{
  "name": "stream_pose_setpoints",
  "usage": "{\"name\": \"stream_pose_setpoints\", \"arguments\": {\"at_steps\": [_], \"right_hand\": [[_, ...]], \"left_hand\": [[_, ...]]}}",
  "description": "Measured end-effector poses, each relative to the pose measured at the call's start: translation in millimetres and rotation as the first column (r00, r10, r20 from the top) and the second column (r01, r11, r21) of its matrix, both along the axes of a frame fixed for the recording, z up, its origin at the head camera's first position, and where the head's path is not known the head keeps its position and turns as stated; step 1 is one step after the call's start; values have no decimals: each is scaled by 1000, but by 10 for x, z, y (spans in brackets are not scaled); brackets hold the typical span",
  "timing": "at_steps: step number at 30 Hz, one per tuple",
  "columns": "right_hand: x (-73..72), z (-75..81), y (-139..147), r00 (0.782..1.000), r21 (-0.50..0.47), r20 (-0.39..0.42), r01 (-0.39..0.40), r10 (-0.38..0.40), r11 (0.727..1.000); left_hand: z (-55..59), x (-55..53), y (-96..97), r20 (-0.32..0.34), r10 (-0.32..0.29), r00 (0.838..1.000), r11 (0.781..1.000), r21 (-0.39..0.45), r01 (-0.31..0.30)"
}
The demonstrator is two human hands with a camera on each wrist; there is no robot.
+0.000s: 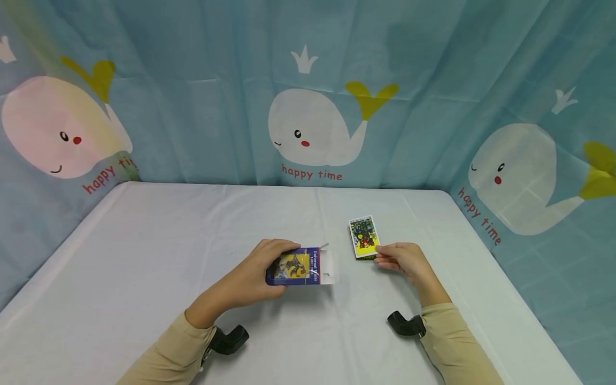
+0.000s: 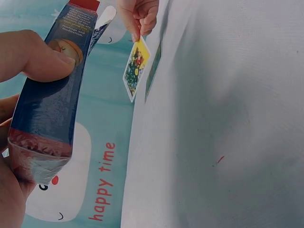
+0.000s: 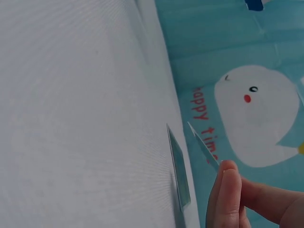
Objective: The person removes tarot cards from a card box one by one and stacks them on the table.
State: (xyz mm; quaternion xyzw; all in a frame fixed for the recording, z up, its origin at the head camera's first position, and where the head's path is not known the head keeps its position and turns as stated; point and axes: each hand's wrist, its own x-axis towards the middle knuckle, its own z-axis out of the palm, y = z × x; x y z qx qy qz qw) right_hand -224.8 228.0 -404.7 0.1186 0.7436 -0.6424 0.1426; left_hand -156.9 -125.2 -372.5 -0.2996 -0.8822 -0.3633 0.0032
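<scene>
My left hand (image 1: 247, 275) grips a blue tarot card box (image 1: 291, 267), thumb on one narrow side and fingers on the opposite one. Its clear end flap (image 1: 328, 266) stands open, facing right. In the left wrist view the box (image 2: 50, 102) shows a crinkled clear wrap at its lower end. Between thumb and fingers, my right hand (image 1: 409, 262) pinches a tarot card (image 1: 364, 235) by its near edge, picture side up. Just under it, another card or thin pile (image 3: 178, 168) lies on the table, mostly covered in the head view. A gap separates the two in the right wrist view.
A white cloth covers the table (image 1: 159, 256). Behind and on both sides hangs a blue curtain (image 1: 202, 133) printed with whales. Black curved pieces (image 1: 231, 340) stick out from both wrists, close above the cloth.
</scene>
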Motion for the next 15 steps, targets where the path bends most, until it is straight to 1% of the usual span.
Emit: {"name": "stream_pose_setpoints", "arguments": {"at_steps": [9,15], "right_hand": [[3,-27,6,1000,-14,28,9,-8,1000],[13,-35,6,999,34,53,11,-13,999]], "left_hand": [[2,-1,-8,-2,-7,1000,1000,0,7],[5,2,-1,2,-10,1000,1000,4,10]]}}
